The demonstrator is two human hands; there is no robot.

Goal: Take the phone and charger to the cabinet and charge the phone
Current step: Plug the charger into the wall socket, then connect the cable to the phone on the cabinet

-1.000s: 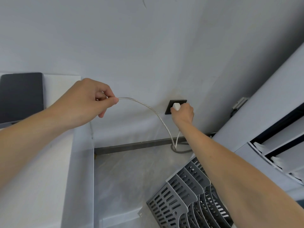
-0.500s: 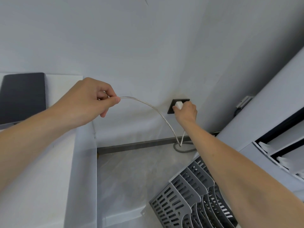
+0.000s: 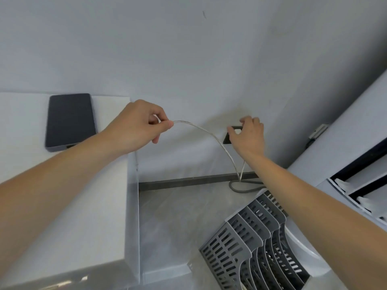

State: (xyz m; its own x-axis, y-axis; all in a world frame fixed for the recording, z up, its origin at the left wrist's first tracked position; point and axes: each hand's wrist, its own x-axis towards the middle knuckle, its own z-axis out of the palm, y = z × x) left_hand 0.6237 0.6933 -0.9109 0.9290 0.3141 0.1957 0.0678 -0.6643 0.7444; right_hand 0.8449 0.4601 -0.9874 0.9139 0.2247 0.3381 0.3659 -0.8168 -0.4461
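Note:
A dark phone (image 3: 70, 120) lies flat on the white cabinet top (image 3: 62, 206) at the left. My left hand (image 3: 136, 126) pinches the thin white charger cable (image 3: 209, 133), which arcs right and down to the floor, then rises to the wall. A short end of the cable hangs below that hand along the cabinet edge. My right hand (image 3: 248, 137) is at the dark wall socket (image 3: 227, 139), fingers spread apart. A sliver of the white charger plug (image 3: 237, 131) shows at the socket between thumb and fingers; the rest is hidden by the hand.
A grey slotted file rack (image 3: 247, 248) lies tilted on the floor at lower right. A thick grey cable (image 3: 240, 189) loops by the skirting. A white unit with dark open shelves (image 3: 356, 168) stands at the right.
My right hand went from a closed grip on the plug to spread fingers at the socket. The view shifted, so the phone sits further into frame. My left hand keeps its pinch on the cable.

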